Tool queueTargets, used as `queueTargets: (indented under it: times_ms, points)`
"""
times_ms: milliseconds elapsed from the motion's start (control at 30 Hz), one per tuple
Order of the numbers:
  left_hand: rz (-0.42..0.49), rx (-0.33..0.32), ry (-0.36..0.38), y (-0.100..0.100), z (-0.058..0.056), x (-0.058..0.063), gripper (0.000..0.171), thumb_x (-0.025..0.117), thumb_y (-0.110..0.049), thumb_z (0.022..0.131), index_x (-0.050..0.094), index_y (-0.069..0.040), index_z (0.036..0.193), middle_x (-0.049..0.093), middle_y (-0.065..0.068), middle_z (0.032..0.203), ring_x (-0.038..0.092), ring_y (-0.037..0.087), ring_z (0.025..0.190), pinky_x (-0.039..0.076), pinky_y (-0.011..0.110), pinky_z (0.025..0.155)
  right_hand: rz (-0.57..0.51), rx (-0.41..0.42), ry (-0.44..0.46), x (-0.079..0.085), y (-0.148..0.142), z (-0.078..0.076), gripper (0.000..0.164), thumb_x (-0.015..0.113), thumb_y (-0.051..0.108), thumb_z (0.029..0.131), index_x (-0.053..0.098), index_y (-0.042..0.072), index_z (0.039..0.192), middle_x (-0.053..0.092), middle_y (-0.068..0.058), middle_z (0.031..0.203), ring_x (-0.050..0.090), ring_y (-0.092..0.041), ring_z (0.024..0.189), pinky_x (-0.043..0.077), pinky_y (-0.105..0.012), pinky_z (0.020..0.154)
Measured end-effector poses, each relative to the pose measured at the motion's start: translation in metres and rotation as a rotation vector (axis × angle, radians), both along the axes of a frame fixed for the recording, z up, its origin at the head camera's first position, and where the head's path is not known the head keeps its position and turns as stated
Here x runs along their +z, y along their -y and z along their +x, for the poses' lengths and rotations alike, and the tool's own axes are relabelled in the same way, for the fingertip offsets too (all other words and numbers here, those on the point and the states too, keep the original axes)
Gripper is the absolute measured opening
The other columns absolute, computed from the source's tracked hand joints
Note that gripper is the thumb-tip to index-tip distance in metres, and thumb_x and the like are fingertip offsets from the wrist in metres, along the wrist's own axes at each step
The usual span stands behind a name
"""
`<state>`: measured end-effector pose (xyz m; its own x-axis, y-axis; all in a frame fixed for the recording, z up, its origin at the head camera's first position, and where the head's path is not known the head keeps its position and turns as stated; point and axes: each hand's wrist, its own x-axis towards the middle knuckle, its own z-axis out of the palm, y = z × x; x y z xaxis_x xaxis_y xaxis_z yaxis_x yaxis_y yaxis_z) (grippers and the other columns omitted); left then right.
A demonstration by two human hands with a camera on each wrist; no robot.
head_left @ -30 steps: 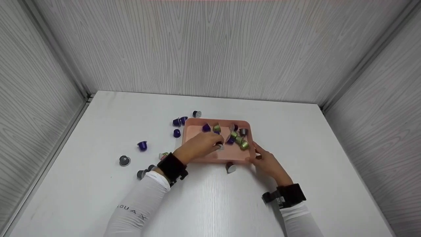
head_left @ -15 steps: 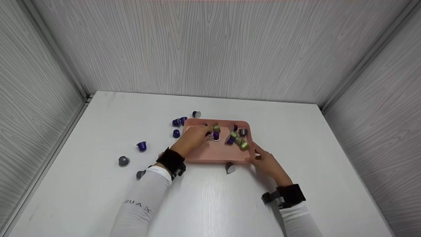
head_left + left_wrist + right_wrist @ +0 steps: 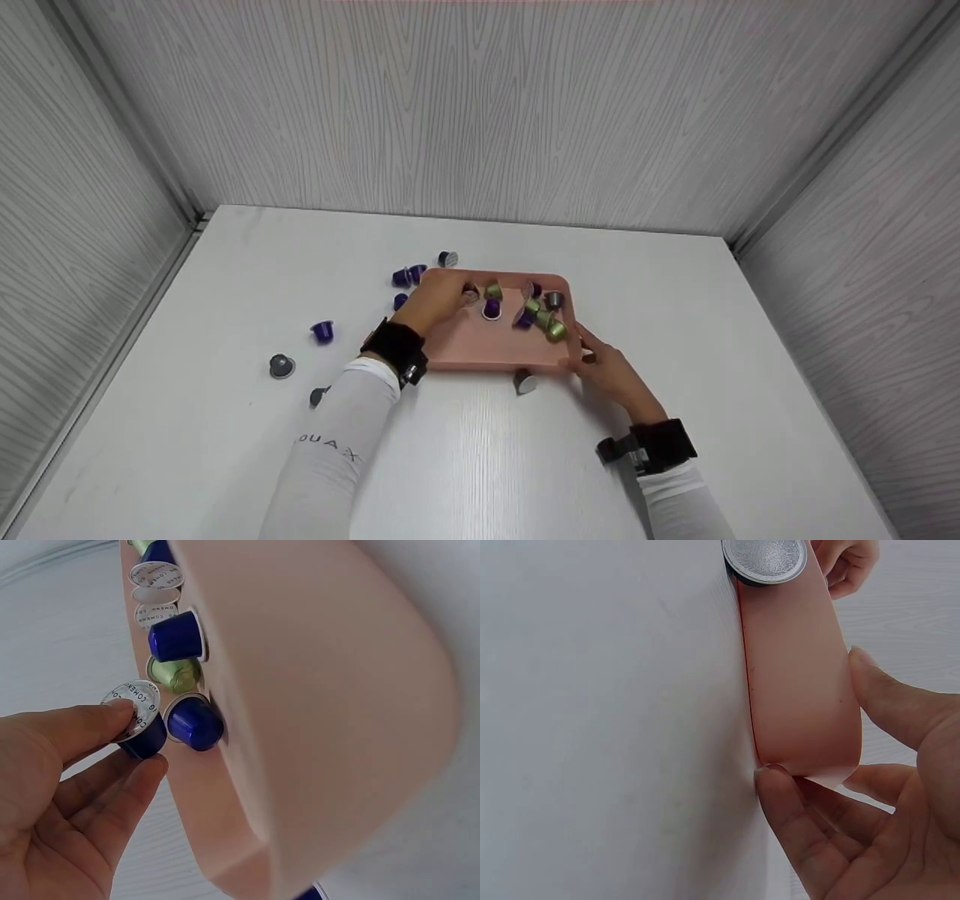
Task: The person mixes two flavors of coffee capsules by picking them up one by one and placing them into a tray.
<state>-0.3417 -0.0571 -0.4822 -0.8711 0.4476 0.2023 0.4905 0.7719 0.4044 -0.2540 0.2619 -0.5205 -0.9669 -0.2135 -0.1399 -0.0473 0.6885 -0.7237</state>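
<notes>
My left hand (image 3: 437, 301) pinches a dark blue coffee capsule (image 3: 147, 729) between thumb and fingers, its printed silver lid facing up in the left wrist view. It is over the left part of a shallow pink tray (image 3: 491, 352). Near it in the tray lie a purple capsule (image 3: 491, 308) and a green capsule (image 3: 493, 290). My right hand (image 3: 611, 373) grips the tray's near right corner, with the thumb at the rim and fingertips by the bottom edge in the right wrist view. Several mixed capsules, including a green one (image 3: 556, 331), lie in the tray's right part.
Left of the tray, a purple capsule (image 3: 322, 331) and a grey capsule (image 3: 282, 366) lie on the white table (image 3: 480, 465). Purple capsules (image 3: 402, 277) sit by its far left corner. A dark capsule (image 3: 524, 381) lies against its front side.
My left hand has moved left and away from me across the tray, carrying the capsule. The purple capsule in the tray's middle has come into view. The right hand stays on the corner.
</notes>
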Motion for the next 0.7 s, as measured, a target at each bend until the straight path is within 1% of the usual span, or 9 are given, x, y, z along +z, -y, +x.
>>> queueTargets:
  times_ms: [67,133,167,233,333,467,533,600,700]
  points:
    - [-0.020,0.011,0.011,0.0013,-0.0026,-0.0016,0.012,0.070,-0.016,0.091,0.075,-0.009,0.100,0.073,0.006,0.096,0.067,0.028,0.098,0.049,0.041,0.092,0.000,-0.001,0.004,0.0002,0.0009,0.0002,0.081,0.067,0.041,0.092,0.025,0.016,0.156,0.053,-0.020,0.138,0.061,-0.029,0.112,0.052,-0.038,0.082]
    - [-0.035,0.017,0.028,0.0025,-0.0045,-0.0034,0.013,0.070,-0.012,0.089,0.075,-0.007,0.101,0.073,0.007,0.099,0.066,0.029,0.100,0.048,0.040,0.093,0.001,0.005,0.001,0.0006,0.0013,0.0001,0.081,0.067,0.040,0.092,0.026,0.016,0.156,0.052,-0.020,0.138,0.060,-0.030,0.113,0.052,-0.040,0.083]
    - [-0.046,0.024,0.034,0.0032,-0.0052,-0.0042,0.012,0.071,-0.010,0.088,0.074,-0.006,0.099,0.073,0.008,0.099,0.066,0.030,0.100,0.048,0.040,0.094,0.002,0.007,-0.004,0.0008,0.0015,0.0001,0.080,0.067,0.040,0.092,0.026,0.016,0.156,0.051,-0.020,0.140,0.060,-0.030,0.112,0.052,-0.040,0.083]
    - [-0.053,0.027,0.051,0.0047,-0.0061,-0.0057,0.016,0.071,-0.006,0.086,0.074,-0.005,0.102,0.072,0.010,0.102,0.065,0.030,0.102,0.047,0.039,0.095,0.010,0.016,-0.017,0.0009,0.0016,-0.0002,0.079,0.067,0.039,0.093,0.026,0.014,0.156,0.049,-0.020,0.141,0.060,-0.031,0.113,0.052,-0.041,0.084]
    - [-0.037,0.035,0.081,0.0068,-0.0071,-0.0069,0.019,0.071,-0.001,0.084,0.073,-0.003,0.103,0.071,0.012,0.103,0.064,0.032,0.104,0.047,0.040,0.096,0.016,0.023,-0.019,0.0012,0.0013,-0.0001,0.079,0.066,0.039,0.093,0.026,0.014,0.156,0.048,-0.021,0.143,0.060,-0.031,0.113,0.052,-0.041,0.084]
    - [-0.010,0.038,0.126,0.0076,-0.0082,-0.0069,0.022,0.065,0.002,0.086,0.074,-0.005,0.106,0.071,0.012,0.105,0.063,0.031,0.105,0.047,0.039,0.096,0.013,0.008,0.004,0.0015,0.0001,0.0008,0.078,0.066,0.037,0.093,0.025,0.015,0.156,0.046,-0.020,0.145,0.059,-0.030,0.114,0.052,-0.039,0.083]
    - [0.008,0.042,0.148,0.0078,-0.0082,-0.0071,0.025,0.062,0.003,0.088,0.074,-0.006,0.108,0.071,0.012,0.107,0.063,0.031,0.107,0.046,0.039,0.097,0.015,-0.005,0.017,0.0014,0.0000,0.0013,0.079,0.066,0.038,0.093,0.024,0.017,0.156,0.048,-0.019,0.143,0.059,-0.030,0.113,0.052,-0.038,0.082]
    - [0.019,0.051,0.155,0.0083,-0.0080,-0.0080,0.026,0.060,0.004,0.089,0.074,-0.006,0.108,0.071,0.012,0.108,0.062,0.031,0.108,0.046,0.040,0.097,0.024,-0.006,0.018,0.0014,0.0001,0.0015,0.079,0.066,0.038,0.094,0.024,0.016,0.157,0.048,-0.020,0.143,0.059,-0.029,0.112,0.052,-0.038,0.082]
    - [0.030,0.063,0.165,0.0087,-0.0084,-0.0093,0.025,0.061,0.003,0.088,0.074,-0.006,0.108,0.071,0.013,0.108,0.062,0.031,0.108,0.045,0.040,0.098,0.030,-0.016,0.029,0.0018,0.0015,0.0017,0.079,0.066,0.039,0.093,0.024,0.018,0.157,0.048,-0.018,0.143,0.060,-0.028,0.110,0.052,-0.038,0.081]
